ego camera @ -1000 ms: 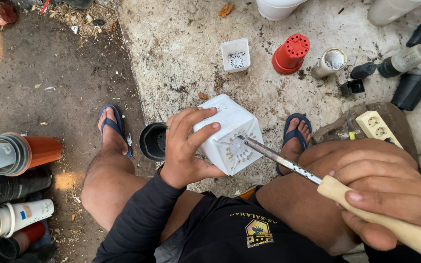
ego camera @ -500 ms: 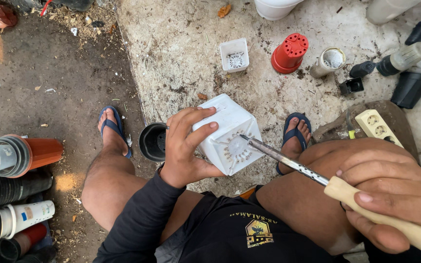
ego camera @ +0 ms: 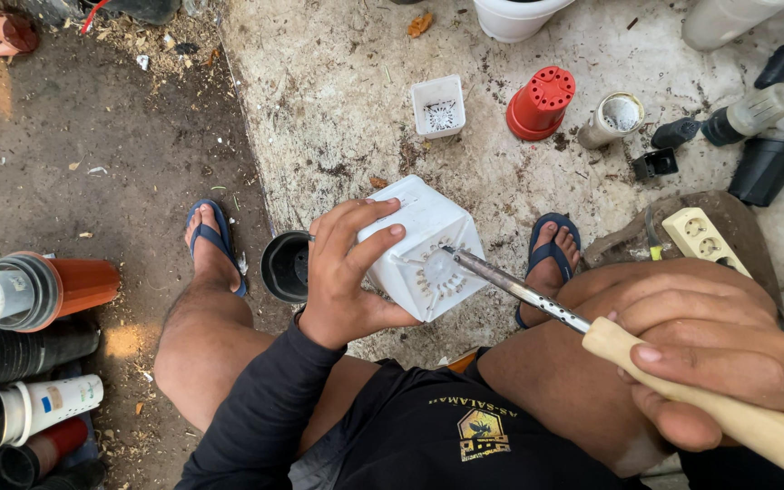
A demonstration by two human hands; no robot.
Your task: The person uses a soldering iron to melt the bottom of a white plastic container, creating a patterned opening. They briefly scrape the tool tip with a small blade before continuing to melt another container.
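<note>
Iron tip crept in, touching pot base; left hand fingers spread gripping pot, right hand wrapped round handle; many holes done, more prob left.

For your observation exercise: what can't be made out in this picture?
- Head view: wooden handle runs off the bottom right edge; its end is unseen.
- White pot: the left hand covers its near side.
- Black pot: partly behind that hand.
- Tool tip: too small to tell contact.
</note>
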